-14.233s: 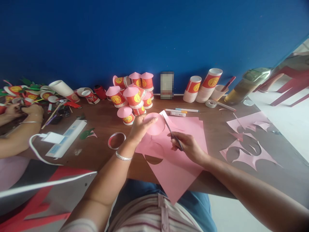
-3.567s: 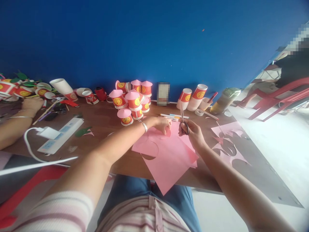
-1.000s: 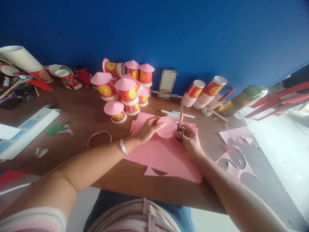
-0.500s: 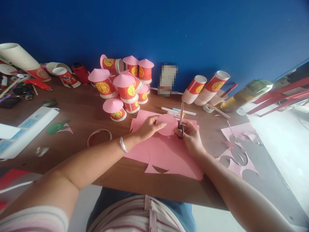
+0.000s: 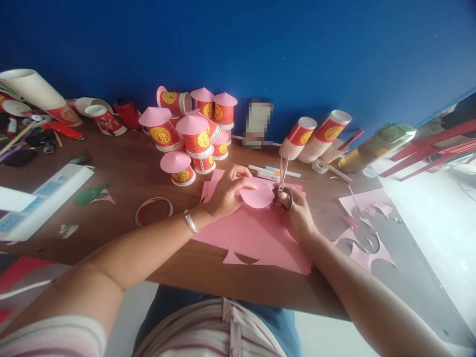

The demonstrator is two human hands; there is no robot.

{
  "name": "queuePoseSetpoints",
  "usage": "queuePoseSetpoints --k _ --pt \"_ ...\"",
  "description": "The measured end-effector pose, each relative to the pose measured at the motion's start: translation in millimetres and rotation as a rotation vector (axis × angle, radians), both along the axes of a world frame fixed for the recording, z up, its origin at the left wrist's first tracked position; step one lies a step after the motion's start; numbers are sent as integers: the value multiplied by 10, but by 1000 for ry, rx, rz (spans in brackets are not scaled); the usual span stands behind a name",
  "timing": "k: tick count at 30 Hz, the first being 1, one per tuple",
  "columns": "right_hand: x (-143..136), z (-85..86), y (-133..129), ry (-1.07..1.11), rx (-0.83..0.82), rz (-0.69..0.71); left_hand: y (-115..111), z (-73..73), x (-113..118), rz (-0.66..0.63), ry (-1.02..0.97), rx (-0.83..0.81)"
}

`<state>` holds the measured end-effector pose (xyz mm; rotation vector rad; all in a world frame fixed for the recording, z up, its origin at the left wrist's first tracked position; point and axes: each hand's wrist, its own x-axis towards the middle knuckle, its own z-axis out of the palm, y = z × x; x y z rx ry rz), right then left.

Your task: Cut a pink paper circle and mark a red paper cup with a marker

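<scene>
Scissors blades now parted, handles hidden in right hand.

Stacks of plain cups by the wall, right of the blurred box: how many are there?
2: left stack and taller right stack, leaning side by side against the blue wall; more may be hidden behind.

A brown wooden table is set against a blue wall. Pink paper sheets are spread at its near edge, with cut pink scraps to the right. A cluster of red cups topped with pink cones is stacked near the wall. A tape ring, a white power strip, markers and two cup stacks are also laid on it.
</scene>
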<state>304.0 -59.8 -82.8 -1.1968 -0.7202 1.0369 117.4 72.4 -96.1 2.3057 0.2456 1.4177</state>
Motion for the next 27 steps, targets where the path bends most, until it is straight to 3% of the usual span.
queuePoseSetpoints --k 3,6,8,12,14,19,27 --pt "-39 28 -9 66 -43 20 -16 -31 6 -11 13 64" --pt "-59 16 -6 78 -38 14 -35 -51 27 -38 24 -16" --pt "-54 -3 1 49 -7 -4 -45 -42 41 -60 20 -224" --pt "-27 -24 5 -79 37 -38 -64 58 50 -162 68 -897" --pt "-20 -20 2 -135 45 -32 -78 135 42 -232 114 -1108" --pt "-20 -5 -10 -225 27 -29 -122 266 21 -277 234 -1093" --pt "-18 -13 -20 -303 20 -8 -143 270 36 -271 270 -1125"
